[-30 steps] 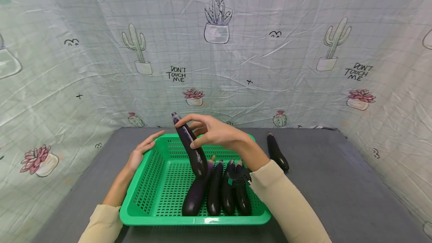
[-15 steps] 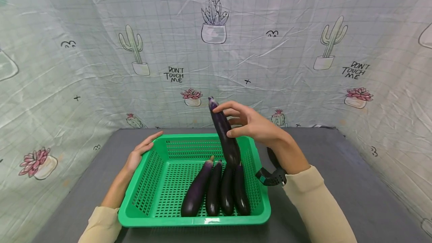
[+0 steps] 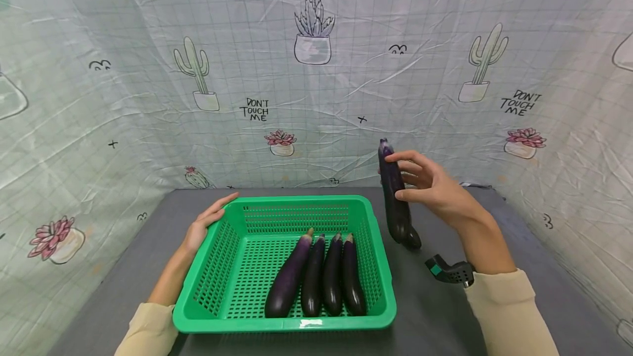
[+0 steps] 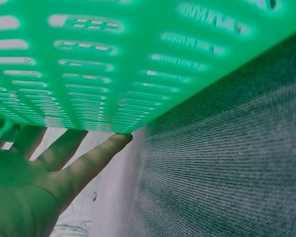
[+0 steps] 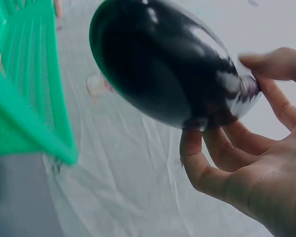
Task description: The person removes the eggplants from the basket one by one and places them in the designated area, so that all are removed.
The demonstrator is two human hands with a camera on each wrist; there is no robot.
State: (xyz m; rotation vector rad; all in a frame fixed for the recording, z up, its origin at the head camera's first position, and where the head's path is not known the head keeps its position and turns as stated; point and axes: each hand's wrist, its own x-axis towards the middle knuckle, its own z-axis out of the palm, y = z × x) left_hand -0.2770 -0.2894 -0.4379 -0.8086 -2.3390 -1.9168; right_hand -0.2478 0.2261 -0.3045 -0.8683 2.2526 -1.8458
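Inside one basket [image 3: 247, 325], four eggplants [image 3: 333, 279], two outside

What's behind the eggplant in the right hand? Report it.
In the head view, the held eggplant has the printed sheet behind its upper part and, lower down, another eggplant on the gray surface. Only that one's rounded end shows; the rest is covered.

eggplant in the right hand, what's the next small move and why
Probably lower the held eggplant to the grey table, just beside the other eggplant. The right hand holds it beyond the green basket's right rim, and in the head view it partly covers the one lying there, so a slight sideways offset would likely avoid stacking them.
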